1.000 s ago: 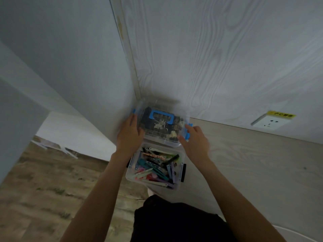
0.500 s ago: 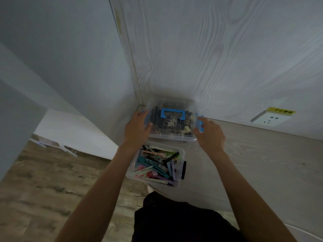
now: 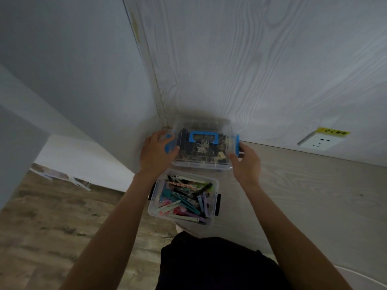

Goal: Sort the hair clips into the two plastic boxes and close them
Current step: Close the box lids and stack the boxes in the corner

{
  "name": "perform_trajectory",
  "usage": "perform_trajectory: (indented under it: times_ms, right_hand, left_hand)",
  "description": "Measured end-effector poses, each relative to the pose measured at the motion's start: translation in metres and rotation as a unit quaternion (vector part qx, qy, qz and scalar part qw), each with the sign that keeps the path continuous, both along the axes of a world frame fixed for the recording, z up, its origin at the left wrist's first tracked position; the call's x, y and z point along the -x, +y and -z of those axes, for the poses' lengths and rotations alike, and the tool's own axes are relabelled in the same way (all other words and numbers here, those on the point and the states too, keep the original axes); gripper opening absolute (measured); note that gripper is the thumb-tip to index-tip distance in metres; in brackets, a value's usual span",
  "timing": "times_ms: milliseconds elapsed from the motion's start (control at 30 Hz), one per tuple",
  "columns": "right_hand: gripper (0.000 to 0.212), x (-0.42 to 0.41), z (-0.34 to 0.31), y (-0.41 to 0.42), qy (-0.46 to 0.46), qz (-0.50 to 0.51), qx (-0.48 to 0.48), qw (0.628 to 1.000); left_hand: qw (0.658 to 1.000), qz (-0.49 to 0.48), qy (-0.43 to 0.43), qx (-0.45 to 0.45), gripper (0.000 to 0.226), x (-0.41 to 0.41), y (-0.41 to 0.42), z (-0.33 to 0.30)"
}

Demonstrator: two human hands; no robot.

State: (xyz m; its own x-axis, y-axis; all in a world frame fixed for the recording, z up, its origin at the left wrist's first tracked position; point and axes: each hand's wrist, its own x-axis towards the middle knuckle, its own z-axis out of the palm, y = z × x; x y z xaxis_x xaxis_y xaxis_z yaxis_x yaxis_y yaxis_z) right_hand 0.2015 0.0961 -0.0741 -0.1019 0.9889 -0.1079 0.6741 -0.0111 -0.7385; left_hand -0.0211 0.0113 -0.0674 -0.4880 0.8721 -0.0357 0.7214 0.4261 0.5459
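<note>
Near the front edge of the pale wood surface (image 3: 303, 195) sits an open clear plastic box of bright hair clips (image 3: 184, 200), and just behind it, in the far left corner, the left hand (image 3: 156, 153) and right hand (image 3: 247, 162) each hold a side of the lidded clear box with blue handle (image 3: 204, 144), fingers curled round its blue latches.

Only one piece of writing showed. A yellow label (image 3: 333, 131) sat along the top edge of a white wall socket (image 3: 319, 141), out toward three o'clock from the lidded box. It carried a short row of dark characters, perhaps Chinese, but they were too small and blurred to read. The socket's face showed only its plug holes. No text, brand or number could be made out on either plastic box or on any of the clips.
</note>
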Motion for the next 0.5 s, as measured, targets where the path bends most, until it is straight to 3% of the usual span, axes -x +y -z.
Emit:
perform_trajectory:
  times_ms: [133,267,367,433,500]
  right_hand:
    - [0.038,0.002,-0.003,-0.002,-0.076,-0.031,-0.077,0.994]
    - [0.037,0.0,-0.008,0.002,-0.114,-0.057,-0.088,0.988]
    - [0.039,-0.002,-0.007,0.003,-0.152,-0.078,-0.103,0.98]
    - [0.04,-0.002,-0.007,0.002,-0.156,-0.077,-0.099,0.98]
    - [0.039,-0.002,-0.007,0.0,-0.16,-0.083,-0.103,0.978]
  left_hand:
    - [1.0,-0.006,-0.023,0.012,0.038,0.0,-0.002,0.001]
    - [0.998,-0.026,-0.057,0.001,0.038,-0.001,-0.002,0.005]
    - [0.982,-0.072,-0.168,-0.04,0.042,-0.008,0.0,0.005]
    - [0.951,-0.132,-0.276,-0.048,0.051,-0.014,0.001,0.003]
    - [0.937,-0.176,-0.301,-0.029,0.06,-0.016,0.002,0.002]
